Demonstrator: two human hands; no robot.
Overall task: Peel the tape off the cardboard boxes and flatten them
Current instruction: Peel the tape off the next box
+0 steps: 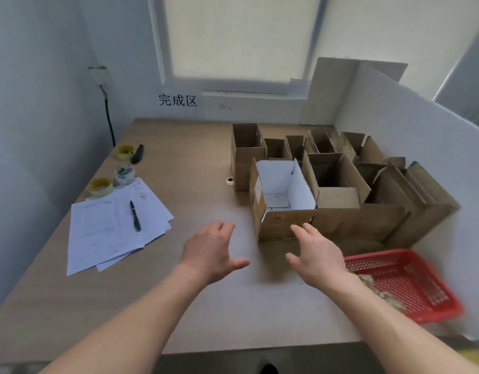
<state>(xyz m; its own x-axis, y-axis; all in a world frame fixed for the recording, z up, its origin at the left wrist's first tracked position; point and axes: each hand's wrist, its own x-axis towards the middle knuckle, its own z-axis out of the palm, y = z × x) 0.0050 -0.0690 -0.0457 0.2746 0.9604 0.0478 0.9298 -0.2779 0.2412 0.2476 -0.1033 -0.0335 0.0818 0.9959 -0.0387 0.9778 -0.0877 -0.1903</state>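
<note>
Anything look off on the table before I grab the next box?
Nothing damaged or spilled. The white-lined box nearest both open hands, left and right, sits slightly askew to the brown boxes. The red basket overhangs the table's right edge.

Light: soft, even daylight through the blinded white window [233, 36]
Blur: red plastic basket [422, 287] smeared
Edges: wide-angle bending

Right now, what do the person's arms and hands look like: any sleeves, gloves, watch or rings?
Both forearms are bare as far as the frame shows, with no sleeves in view. The left hand and right hand wear no gloves. No watch, bracelet or ring shows on the visible sides of either wrist or hand.
</note>
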